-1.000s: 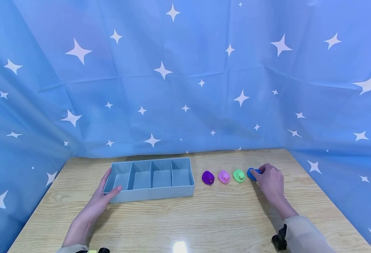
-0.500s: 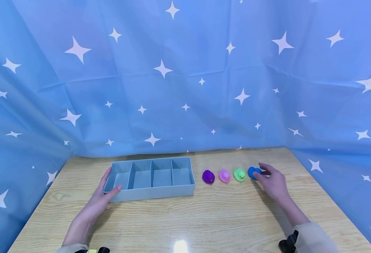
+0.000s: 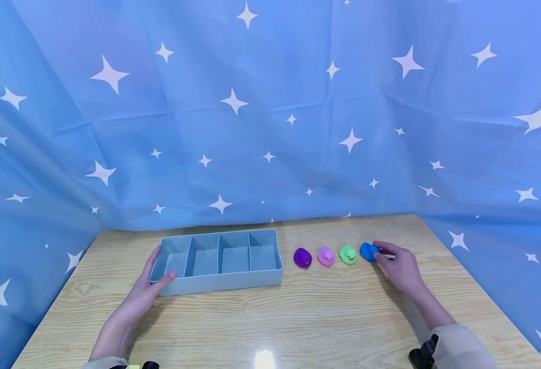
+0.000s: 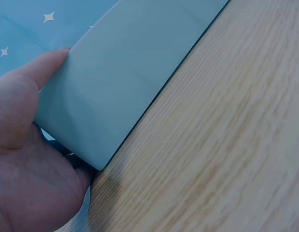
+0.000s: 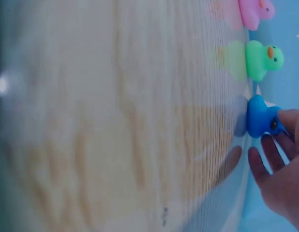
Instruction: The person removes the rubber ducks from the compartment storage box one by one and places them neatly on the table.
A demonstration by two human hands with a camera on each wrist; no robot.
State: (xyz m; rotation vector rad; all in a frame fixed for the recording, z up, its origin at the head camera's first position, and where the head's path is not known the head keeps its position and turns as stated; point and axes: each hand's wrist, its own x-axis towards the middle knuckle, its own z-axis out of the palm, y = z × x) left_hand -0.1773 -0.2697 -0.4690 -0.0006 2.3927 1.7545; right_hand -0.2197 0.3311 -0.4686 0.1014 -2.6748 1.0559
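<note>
A light blue box [image 3: 224,281] with several compartments in a row stands on the table. My left hand [image 3: 136,297] grips its left end, the thumb over the front rim and the other fingers along the end wall. In the left wrist view, that hand [image 4: 28,145] wraps the corner of the box [image 4: 110,92]. To the right, my right hand [image 3: 401,269] pinches a blue rubber duck [image 3: 368,251] by thumb and fingertips. In the right wrist view, the thumb lies on the head of the blue duck [image 5: 258,118], which sits on the table.
Between the box and the blue duck, a purple duck [image 3: 302,258], a pink duck [image 3: 326,257] and a green duck [image 3: 347,254] stand in a row on the wooden table [image 3: 298,323]. A blue star-patterned curtain [image 3: 270,113] hangs behind the table and at both sides.
My right hand has shifted slightly right and uncovered more of the blue duck, which now appears turned a little. The left hand and the box stay put.
</note>
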